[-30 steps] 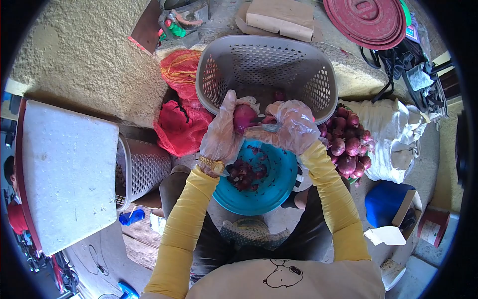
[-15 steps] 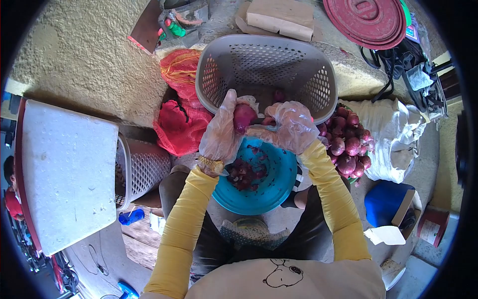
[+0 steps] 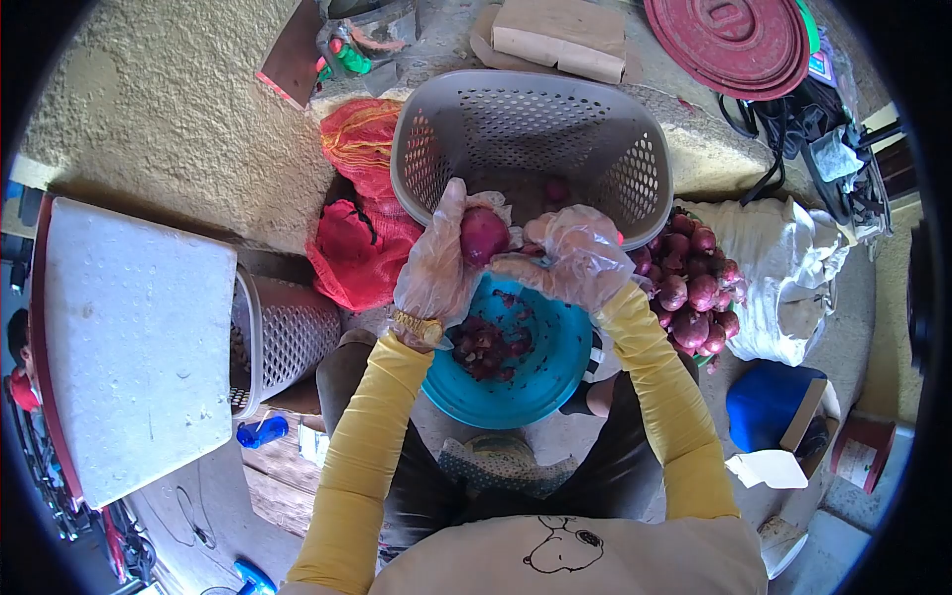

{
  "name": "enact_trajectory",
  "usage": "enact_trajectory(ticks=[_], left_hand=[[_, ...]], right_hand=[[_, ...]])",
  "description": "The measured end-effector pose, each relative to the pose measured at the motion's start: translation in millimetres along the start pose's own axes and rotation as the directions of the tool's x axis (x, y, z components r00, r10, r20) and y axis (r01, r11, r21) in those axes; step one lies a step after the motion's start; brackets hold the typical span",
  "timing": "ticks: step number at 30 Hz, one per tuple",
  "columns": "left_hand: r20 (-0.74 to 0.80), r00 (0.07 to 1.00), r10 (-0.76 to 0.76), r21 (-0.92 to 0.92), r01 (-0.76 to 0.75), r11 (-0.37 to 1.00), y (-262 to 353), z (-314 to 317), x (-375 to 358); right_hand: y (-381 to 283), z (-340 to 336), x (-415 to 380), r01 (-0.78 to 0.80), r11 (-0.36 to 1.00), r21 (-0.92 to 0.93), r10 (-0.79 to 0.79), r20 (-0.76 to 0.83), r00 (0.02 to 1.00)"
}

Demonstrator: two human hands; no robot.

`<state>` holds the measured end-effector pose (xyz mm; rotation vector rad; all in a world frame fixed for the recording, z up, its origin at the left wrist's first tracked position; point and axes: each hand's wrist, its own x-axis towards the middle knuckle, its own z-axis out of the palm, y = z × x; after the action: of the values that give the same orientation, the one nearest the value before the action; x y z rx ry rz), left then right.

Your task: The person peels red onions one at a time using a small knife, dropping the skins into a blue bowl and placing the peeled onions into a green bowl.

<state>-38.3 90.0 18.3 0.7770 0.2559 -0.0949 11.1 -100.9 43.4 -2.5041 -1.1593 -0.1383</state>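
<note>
My left hand (image 3: 436, 263), in a clear plastic glove, grips a red onion (image 3: 484, 234) above a blue bowl (image 3: 550, 372). My right hand (image 3: 575, 256), also gloved, is closed beside the onion and touches its right side; what it pinches is too small to tell. Purple onion skins (image 3: 491, 345) lie in the bowl. Behind my hands stands a tilted grey perforated basket (image 3: 595, 129).
A pile of red onions (image 3: 689, 288) rests on a white sack (image 3: 783, 268) at right. Red mesh bags (image 3: 357, 198) lie at left, beside another grey basket (image 3: 288, 337) and a white foam box (image 3: 134, 337). A blue container (image 3: 769, 402) sits lower right.
The onion has turned in my left hand, so its rounded side now faces up. My right hand has shifted slightly along it.
</note>
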Motion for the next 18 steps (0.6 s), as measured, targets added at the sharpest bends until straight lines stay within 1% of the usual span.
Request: enact_trajectory(ticks=[1,2,3,5,8,10,12,14,18], left_hand=[[0.001,1.000,0.031,0.072,-0.031,0.997,-0.5,-1.6,0.2],[0.001,1.000,0.031,0.073,-0.031,0.997,-0.9,-2.3,0.8],[0.022,0.999,0.042,0.087,-0.043,0.995,-1.1,-2.1,1.3],[0.041,0.998,0.052,0.102,-0.056,0.993,-1.1,-1.5,1.7],[0.024,0.999,0.040,0.053,-0.041,0.998,-0.7,0.2,2.0],[0.020,1.000,0.002,-0.043,-0.002,0.999,-0.2,0.1,1.6],[0.008,1.000,-0.015,-0.055,0.015,0.998,0.4,0.8,1.9],[-0.006,1.000,-0.029,-0.067,0.029,0.997,0.8,0.8,1.7],[-0.011,0.999,-0.031,-0.067,0.031,0.997,-0.4,0.2,2.4]], right_hand=[[2.0,1.3,-0.7,-0.006,1.000,-0.004,0.006,-0.069,0.998],[3.3,1.7,-1.0,-0.013,1.000,-0.008,0.012,-0.137,0.991],[3.3,0.6,-0.8,-0.014,1.000,-0.009,0.012,-0.137,0.990],[1.5,-3.3,0.2,-0.062,0.998,0.007,0.063,-0.074,0.995],[-2.1,-9.6,1.8,-0.052,0.998,-0.018,0.051,-0.094,0.994],[-0.2,-3.7,0.0,-0.070,0.997,0.017,0.071,-0.107,0.992],[-0.4,-2.6,-1.3,-0.090,0.995,0.051,0.095,-0.117,0.989],[-3.1,-5.5,0.0,-0.142,0.989,0.033,0.144,-0.060,0.988],[3.1,5.4,-2.6,-0.147,0.987,0.059,0.152,-0.098,0.983]])
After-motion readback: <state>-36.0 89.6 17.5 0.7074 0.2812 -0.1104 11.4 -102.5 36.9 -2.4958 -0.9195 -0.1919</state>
